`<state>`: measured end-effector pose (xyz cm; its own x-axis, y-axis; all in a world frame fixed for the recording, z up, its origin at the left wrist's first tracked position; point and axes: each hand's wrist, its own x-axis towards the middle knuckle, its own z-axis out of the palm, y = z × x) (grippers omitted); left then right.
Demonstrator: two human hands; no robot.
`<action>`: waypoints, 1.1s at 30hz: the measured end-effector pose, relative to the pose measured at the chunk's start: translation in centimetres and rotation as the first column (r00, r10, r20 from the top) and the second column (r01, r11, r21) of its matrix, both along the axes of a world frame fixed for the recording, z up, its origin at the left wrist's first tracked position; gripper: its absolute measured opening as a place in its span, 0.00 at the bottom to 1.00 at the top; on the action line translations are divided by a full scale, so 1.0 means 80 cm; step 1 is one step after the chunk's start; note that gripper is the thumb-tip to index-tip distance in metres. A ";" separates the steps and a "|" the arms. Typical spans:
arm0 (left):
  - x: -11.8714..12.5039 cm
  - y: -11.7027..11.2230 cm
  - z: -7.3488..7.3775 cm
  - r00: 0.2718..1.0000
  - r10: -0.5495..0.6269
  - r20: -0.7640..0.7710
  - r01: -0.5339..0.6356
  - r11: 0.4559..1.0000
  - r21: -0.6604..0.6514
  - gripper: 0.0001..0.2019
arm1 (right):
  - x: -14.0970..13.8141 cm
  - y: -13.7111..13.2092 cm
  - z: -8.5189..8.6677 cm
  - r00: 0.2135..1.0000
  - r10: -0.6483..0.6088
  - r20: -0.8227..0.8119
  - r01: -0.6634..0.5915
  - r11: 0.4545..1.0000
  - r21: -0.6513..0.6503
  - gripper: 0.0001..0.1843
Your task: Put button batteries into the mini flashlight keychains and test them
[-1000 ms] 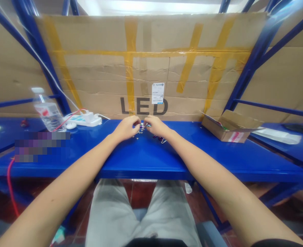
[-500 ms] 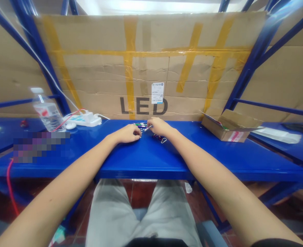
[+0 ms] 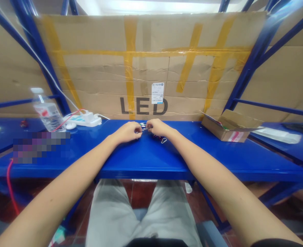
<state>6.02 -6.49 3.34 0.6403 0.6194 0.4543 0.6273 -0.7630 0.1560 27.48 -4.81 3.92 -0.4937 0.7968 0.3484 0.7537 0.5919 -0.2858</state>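
Note:
My left hand point(image 3: 128, 132) rests low over the blue tabletop point(image 3: 146, 157), its thumb and fingertips pinched together. Close on its right, my right hand point(image 3: 158, 127) is closed too, fingertips bent down toward the left one. A small silvery piece point(image 3: 144, 129) shows in the narrow gap between them; its kind is too small to tell. Behind the fingertips lie several slim, shiny stick-like items point(image 3: 141, 125), partly covered by the hands. Just below my right hand, a silver carabiner point(image 3: 164, 140) lies beside a dark reddish cord or chain point(image 3: 157, 137).
An open cardboard box point(image 3: 230, 127) stands on the right. To the left are a water bottle point(image 3: 48, 111), a white power strip point(image 3: 85, 118) with cables, and a blurred-out patch. A large cardboard sheet point(image 3: 100, 79) marked LED closes off the back, between blue posts.
My hands have drawn closer together, the left shifting slightly right. The silvery piece in the right fingers now reaches the left fingertips. The carabiner stays about where it was.

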 end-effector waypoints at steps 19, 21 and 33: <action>0.007 -0.003 0.000 0.980 -0.109 0.169 0.049 0.943 0.328 0.07 | -0.006 0.006 -0.005 0.930 0.175 -0.324 -0.196 0.980 -0.032 0.11; 0.007 -0.006 0.003 0.975 -0.103 0.198 0.033 0.944 0.327 0.07 | -0.006 0.008 -0.006 0.929 0.173 -0.326 -0.187 0.982 -0.011 0.11; -0.019 -0.002 0.017 0.983 0.070 0.168 -0.065 0.997 -0.037 0.10 | -0.005 0.011 -0.008 0.930 0.190 -0.316 -0.186 0.982 0.043 0.17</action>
